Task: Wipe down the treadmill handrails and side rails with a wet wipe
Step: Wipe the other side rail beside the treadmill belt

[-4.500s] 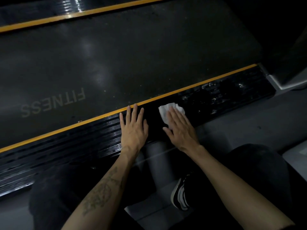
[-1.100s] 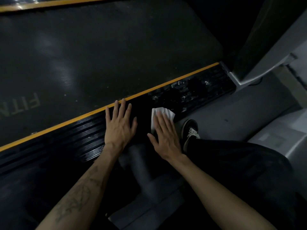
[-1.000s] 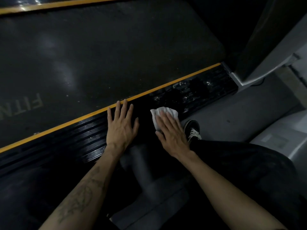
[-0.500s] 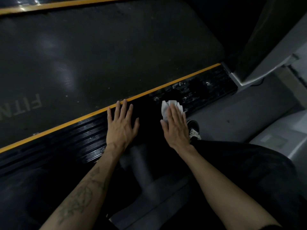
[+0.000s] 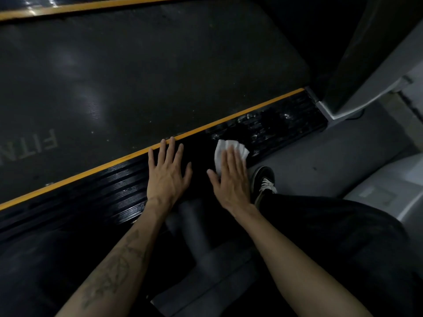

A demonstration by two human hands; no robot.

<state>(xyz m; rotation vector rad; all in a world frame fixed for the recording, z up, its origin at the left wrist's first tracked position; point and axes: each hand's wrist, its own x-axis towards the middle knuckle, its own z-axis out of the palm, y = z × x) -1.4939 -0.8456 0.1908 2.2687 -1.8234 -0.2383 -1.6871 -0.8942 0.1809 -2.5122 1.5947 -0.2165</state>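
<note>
The right hand (image 5: 231, 179) presses a crumpled white wet wipe (image 5: 230, 151) flat-fingered onto the ribbed black side rail (image 5: 114, 188) with its yellow edge stripe. Beside it, the left hand (image 5: 167, 175) rests there, fingers spread, grasping nothing.

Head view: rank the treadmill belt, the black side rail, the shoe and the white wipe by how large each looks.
1. Treadmill belt: largest by far.
2. Black side rail.
3. Shoe and white wipe: look alike in size. The right hand covers part of the wipe and the trouser leg hides part of the shoe, so I won't rank them.
</note>
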